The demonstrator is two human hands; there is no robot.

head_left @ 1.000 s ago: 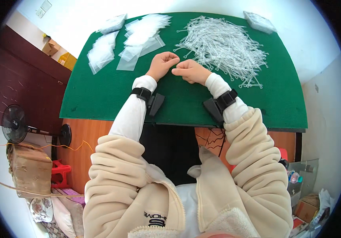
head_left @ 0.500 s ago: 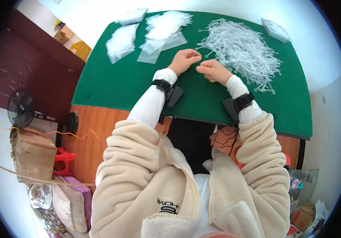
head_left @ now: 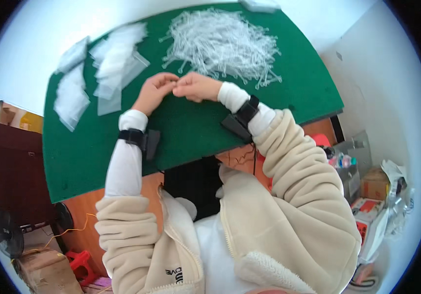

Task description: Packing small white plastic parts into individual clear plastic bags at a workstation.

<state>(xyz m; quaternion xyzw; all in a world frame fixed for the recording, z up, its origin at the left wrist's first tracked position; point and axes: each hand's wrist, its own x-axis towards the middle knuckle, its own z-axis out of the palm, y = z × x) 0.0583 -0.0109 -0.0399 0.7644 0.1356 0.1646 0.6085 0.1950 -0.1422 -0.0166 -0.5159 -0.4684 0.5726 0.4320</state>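
Observation:
My left hand (head_left: 155, 92) and my right hand (head_left: 196, 87) meet fingertip to fingertip above the green tabletop (head_left: 191, 132). Both have their fingers pinched together; whatever sits between them is too small or hidden to make out. Just beyond the right hand spreads a large heap of clear plastic looped strips (head_left: 222, 44). To the left of the left hand lie fanned clear plastic bags (head_left: 114, 61), with a second stack of clear bags (head_left: 71, 95) further left.
A bundle of clear packaging (head_left: 261, 5) lies at the table's far edge, and another wrapped pack (head_left: 73, 54) at the far left. On the floor are a black fan (head_left: 9, 232), a cardboard box (head_left: 48, 272) and a red stool (head_left: 80, 264). Boxes (head_left: 374, 183) stand at the right.
The view has turned, so the table and its piles appear further left and tilted. My hands have come together from slightly apart, their fingertips now touching.

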